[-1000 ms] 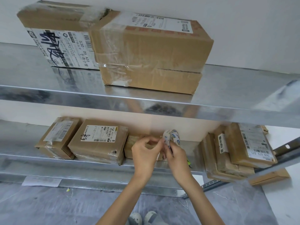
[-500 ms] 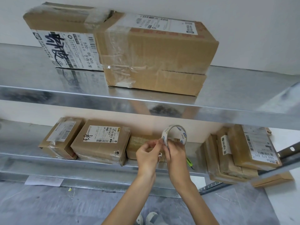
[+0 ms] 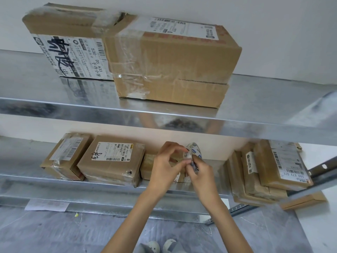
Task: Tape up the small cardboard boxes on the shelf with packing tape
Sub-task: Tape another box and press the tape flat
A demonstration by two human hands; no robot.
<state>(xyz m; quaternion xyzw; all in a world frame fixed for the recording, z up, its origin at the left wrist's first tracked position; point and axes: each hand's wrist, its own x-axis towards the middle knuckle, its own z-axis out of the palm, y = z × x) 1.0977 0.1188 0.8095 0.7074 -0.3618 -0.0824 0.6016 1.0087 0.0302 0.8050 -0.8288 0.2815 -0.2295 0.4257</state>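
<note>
A roll of clear packing tape (image 3: pixel 194 150) with blue print is held upright over the middle shelf (image 3: pixel 113 187). My right hand (image 3: pixel 199 172) grips the roll's lower rim. My left hand (image 3: pixel 167 161) pinches at the tape's surface near the loose end with thumb and fingertips. Behind and under both hands lies a small brown cardboard box (image 3: pixel 148 167), mostly hidden. Two more small labelled boxes (image 3: pixel 113 157) (image 3: pixel 66 156) sit to its left on the same shelf.
A stack of flat taped parcels (image 3: pixel 264 170) leans at the shelf's right end. On the upper shelf (image 3: pixel 255 114) stand two large boxes (image 3: pixel 173 63). A paper slip (image 3: pixel 47 205) lies on the lower ledge. My shoes (image 3: pixel 160 246) show on the grey floor.
The roll has turned more edge-on and dropped slightly. My left fingers have shifted up onto the roll's face, picking at the tape; both hands stay over the small box.
</note>
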